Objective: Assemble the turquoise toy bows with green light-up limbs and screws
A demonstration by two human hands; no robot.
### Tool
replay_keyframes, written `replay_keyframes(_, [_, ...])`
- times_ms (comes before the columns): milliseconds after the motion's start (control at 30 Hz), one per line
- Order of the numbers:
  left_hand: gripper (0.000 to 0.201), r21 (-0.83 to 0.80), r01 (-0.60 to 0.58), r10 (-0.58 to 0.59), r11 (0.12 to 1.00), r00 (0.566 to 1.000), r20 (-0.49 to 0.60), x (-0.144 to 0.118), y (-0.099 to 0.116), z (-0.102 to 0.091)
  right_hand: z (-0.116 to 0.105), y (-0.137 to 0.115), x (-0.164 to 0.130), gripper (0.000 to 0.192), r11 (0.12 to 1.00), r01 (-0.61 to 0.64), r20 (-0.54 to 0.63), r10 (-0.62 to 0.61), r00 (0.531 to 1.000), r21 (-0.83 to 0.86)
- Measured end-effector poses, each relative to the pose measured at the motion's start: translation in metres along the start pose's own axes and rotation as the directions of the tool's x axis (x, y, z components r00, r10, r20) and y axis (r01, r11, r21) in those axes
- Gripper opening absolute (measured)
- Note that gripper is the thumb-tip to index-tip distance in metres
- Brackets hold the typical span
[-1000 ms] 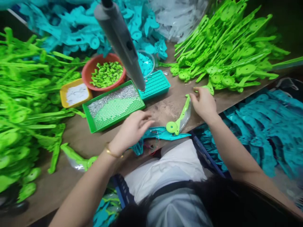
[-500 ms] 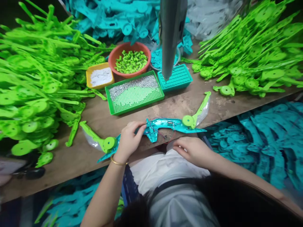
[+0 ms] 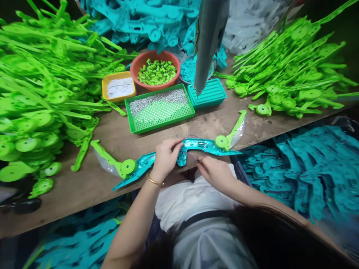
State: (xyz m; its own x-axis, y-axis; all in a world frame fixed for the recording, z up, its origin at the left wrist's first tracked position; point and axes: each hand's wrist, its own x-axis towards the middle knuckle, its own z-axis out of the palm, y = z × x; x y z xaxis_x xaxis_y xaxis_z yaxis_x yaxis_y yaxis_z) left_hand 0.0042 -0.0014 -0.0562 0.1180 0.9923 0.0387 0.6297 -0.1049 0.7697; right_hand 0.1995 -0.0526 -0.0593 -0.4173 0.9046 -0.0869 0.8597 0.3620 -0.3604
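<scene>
— Where is the teal toy body (image 3: 196, 146) lying?

— On the near edge of the wooden bench (image 3: 92, 186), just in front of the green screw tray (image 3: 159, 108). A green arm (image 3: 234, 130) with a clear film stands up from its right end; a second green arm (image 3: 110, 162) sticks out at its left end.

— And the hands?

— The left hand (image 3: 165, 158) is curled over the middle of the teal toy body, fingers bent and closed on its upper edge, thumb underneath. A gold bangle (image 3: 155, 181) sits on that wrist. The right hand (image 3: 214, 172) is just in front of the same piece, fingertips pinched together at the thin red and blue wires (image 3: 196, 157) hanging from its underside — whether it truly holds a wire I cannot tell.

— What lies behind the green screw tray?

— A red bowl (image 3: 155, 69) of small green bits, a yellow dish (image 3: 119, 87) to the left of it, and a small teal tray (image 3: 209, 93) to the right, with a grey hanging screwdriver (image 3: 207, 41) tip just above it. Heaps of green parts (image 3: 291, 74) flank the tray on both sides.
</scene>
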Motion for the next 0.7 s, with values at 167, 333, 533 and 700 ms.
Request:
replay_keyframes(167, [0.021,-0.022,-0.017,0.017,1.000,1.000,0.005,0.003,0.004,0.003,-0.017,-0.004,-0.004,0.020,0.996,0.070,-0.096,-0.075,0.993,-0.051])
replay_keyframes(333, [0.021,-0.036,-0.061,0.061,0.998,0.998,0.013,0.008,0.012,0.007,-0.028,-0.010,-0.006,0.022,0.985,0.156,-0.149,-0.166,0.975,-0.078])
replay_keyframes(533, [0.018,-0.023,-0.140,0.141,0.990,0.989,0.036,0.013,0.006,0.014,-0.037,-0.016,0.003,0.016,0.938,0.278,-0.178,-0.316,0.932,-0.210])
replay_keyframes(700, [0.016,0.010,-0.223,0.222,0.975,0.972,0.078,0.012,-0.004,0.010,-0.050,-0.020,0.021,0.012,0.866,0.403,-0.105,-0.449,0.887,-0.295])
